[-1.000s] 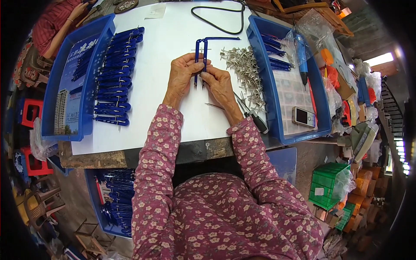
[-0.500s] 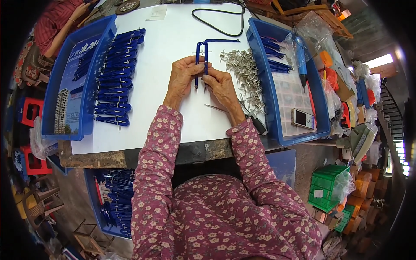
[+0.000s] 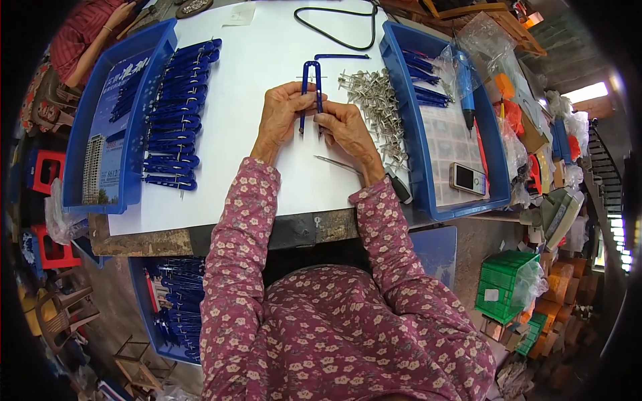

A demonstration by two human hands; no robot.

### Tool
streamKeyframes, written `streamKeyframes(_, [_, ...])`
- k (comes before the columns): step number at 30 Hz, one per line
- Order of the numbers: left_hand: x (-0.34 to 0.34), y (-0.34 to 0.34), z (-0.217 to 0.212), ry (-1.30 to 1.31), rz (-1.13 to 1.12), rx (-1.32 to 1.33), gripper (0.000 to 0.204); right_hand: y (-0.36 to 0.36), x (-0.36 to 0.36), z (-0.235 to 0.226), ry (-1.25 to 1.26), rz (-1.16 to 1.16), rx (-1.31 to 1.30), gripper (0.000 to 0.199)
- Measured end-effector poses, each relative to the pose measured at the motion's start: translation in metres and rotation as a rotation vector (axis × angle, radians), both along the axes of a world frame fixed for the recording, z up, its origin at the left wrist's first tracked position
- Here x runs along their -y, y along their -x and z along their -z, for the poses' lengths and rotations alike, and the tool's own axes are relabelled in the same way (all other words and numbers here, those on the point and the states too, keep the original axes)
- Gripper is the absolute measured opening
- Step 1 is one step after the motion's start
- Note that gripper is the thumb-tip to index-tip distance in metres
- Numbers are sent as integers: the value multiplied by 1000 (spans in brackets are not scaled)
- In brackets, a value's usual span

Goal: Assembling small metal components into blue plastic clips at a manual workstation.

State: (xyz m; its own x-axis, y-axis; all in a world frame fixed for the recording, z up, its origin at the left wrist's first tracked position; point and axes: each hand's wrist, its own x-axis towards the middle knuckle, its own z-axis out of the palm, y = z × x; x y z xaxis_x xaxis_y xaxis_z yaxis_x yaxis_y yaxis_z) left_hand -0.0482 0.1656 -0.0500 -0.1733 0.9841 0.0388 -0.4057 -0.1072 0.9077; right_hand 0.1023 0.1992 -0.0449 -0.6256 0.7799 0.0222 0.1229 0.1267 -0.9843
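Note:
Between my hands is a blue two-legged metal tool [image 3: 311, 65], shaped like a narrow U, its bend at the far end. A thin metal crosspiece shows near its top. My left hand [image 3: 279, 115] is closed on the left leg, fingers and thumb pinched. My right hand [image 3: 349, 132] grips the lower part of the right leg, thumb on top. The leg tips point toward me, partly hidden by the fingers. Just beyond the bend lies a thin blue strip [image 3: 342, 56]. Under my right wrist is a pointed tool [image 3: 334, 162] with a dark handle.
A heap of silver metal parts [image 3: 374, 97] lies right of my hands, beside a blue tray [image 3: 416, 144] holding blue pieces, a phone [image 3: 467, 179] and a blue power tool [image 3: 465, 90]. Stacked blue tools [image 3: 175, 120] line the left, next to another tray [image 3: 134, 190]. A black cord loop [image 3: 338, 47] lies beyond.
The U's bend now shows as one rounded loop, with a gap between it and the blue strip, which had looked joined to it. My right hand has shifted slightly right.

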Motion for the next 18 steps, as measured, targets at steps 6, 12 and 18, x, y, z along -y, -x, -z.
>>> streamKeyframes(6, [0, 0, 0, 0, 12, -1, 22, 0, 1, -5, 85, -23, -62, 16])
streamKeyframes(12, [0, 0, -2, -5, 29, -1, 23, -3, 0, -10, 69, -55, -39, 16])
streamKeyframes(18, [2, 0, -2, -7, 34, -6, 23, -4, 2, -9, 74, -56, -25, 16])
